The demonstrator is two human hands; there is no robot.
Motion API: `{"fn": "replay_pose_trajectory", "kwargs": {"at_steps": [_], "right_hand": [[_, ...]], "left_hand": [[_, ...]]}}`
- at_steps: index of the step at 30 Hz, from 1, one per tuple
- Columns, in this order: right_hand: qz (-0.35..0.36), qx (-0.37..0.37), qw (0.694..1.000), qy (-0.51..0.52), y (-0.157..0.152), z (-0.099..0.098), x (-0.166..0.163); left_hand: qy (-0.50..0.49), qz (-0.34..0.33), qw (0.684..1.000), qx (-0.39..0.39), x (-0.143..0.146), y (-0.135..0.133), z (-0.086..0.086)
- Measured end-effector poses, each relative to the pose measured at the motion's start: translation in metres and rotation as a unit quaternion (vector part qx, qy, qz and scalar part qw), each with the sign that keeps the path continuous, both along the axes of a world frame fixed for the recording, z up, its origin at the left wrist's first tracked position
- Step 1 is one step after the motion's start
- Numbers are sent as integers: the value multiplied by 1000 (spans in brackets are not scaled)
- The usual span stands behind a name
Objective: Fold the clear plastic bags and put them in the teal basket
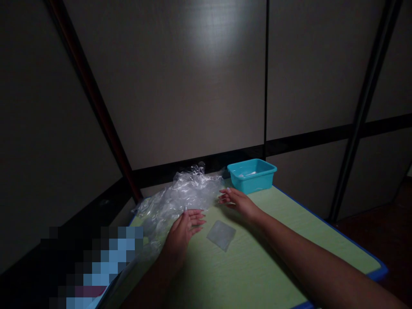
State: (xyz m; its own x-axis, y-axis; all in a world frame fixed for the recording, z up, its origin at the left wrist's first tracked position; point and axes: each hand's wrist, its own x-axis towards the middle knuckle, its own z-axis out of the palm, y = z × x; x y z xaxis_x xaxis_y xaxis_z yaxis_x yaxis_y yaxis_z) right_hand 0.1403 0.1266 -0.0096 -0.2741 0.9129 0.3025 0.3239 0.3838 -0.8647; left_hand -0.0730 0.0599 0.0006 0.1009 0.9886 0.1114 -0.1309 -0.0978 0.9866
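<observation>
My left hand (186, 225) is held over the table beside a heap of crumpled clear plastic bags (180, 193), its fingers apart and nothing in them. Farther forward, my right hand (236, 201) hovers with loosely spread fingers, holding nothing, close to the plastic and in front of a turquoise plastic basin (252, 182). Between and below the two hands, a small flat greyish translucent square (221, 234) lies on the table; it looks like a folded piece of plastic, though its kind is not certain.
The light green table (257, 266) has a blue edge and stands against dark-trimmed cabinet panels (199, 86). Something whitish lies inside the basin. A pixelated blue patch (109, 262) hides what is at the lower left.
</observation>
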Motion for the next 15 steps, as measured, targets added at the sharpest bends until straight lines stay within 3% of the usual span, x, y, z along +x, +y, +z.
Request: {"fn": "replay_pose_trajectory", "kwargs": {"at_steps": [2,4,7,10,12,15], "right_hand": [[40,-7,999,18,-5,1,-3],[63,2,998,14,-9,1,-5],[78,33,996,-21,-11,-1,-5],[88,57,993,-59,-12,0,-1],[94,66,991,-74,-13,2,0],[115,70,987,-90,-16,6,2]], "left_hand": [[-58,-36,995,-68,0,0,-1],[-14,-43,996,-79,1,-1,-2],[172,-12,983,57,2,-3,-3],[295,3,931,213,1,-6,-4],[318,14,916,244,0,-6,-5],[269,23,944,189,0,-3,-8]]}}
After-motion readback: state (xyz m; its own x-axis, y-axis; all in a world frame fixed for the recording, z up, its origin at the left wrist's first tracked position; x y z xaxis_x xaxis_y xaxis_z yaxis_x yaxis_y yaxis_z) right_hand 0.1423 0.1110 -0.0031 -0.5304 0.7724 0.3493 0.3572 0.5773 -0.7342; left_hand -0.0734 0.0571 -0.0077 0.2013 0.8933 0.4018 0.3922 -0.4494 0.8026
